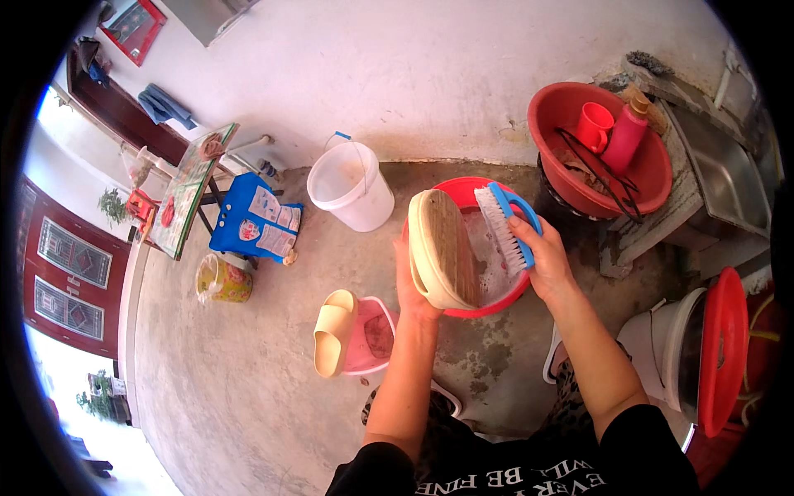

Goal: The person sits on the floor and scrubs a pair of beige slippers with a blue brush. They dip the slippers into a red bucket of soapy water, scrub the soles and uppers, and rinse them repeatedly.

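Observation:
My left hand (417, 288) grips a pale yellow slide slipper (443, 254) turned on its side, its dirty brown sole facing right. In my right hand (551, 263) is a blue-backed scrubbing brush (512, 220), held by its loop handle. The white bristles point left toward the sole, with a gap between them. Both are above a red basin (471, 185) of foamy water (496, 276). A second yellow slide slipper (334, 332) leans against a pink plastic container (366, 366) on the floor to the left.
A white bucket (347, 198) stands beyond the basin, beside a blue detergent bag (257, 217). To the right, a larger red basin (539, 124) holds a mug (594, 124) and a pink bottle (626, 139) near a metal sink (719, 161). A lidded bucket (645, 341) is close on my right.

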A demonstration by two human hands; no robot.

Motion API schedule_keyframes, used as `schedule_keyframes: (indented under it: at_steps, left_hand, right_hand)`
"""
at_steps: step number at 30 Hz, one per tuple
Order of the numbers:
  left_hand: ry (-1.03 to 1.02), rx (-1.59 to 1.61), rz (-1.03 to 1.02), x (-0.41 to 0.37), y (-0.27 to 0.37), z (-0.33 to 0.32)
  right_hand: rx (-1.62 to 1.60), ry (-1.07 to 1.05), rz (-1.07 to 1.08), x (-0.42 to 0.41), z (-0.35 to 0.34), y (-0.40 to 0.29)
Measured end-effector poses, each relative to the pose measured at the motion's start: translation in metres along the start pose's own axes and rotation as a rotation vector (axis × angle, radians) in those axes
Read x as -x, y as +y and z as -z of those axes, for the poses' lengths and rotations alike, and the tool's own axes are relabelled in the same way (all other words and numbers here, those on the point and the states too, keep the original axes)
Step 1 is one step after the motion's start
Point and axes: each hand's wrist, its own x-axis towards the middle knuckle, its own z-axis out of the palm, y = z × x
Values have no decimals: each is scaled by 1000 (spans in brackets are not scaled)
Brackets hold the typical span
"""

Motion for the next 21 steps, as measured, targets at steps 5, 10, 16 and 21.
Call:
schedule_keyframes:
  at_steps: [5,10,16,21]
  left_hand:
    - [-313,151,96,9,5,16]
    - [-390,178,123,11,9,22]
    - [-274,-33,49,20,8,2]
    - [-194,-218,85,13,7,7]
  right_hand:
    - [24,5,-4,9,-9,-4]
    - [40,-51,-3,13,-14,-5]
    - [-153,-138,43,17,-21,-15]
    - [107,-237,402,28,-30,-26]
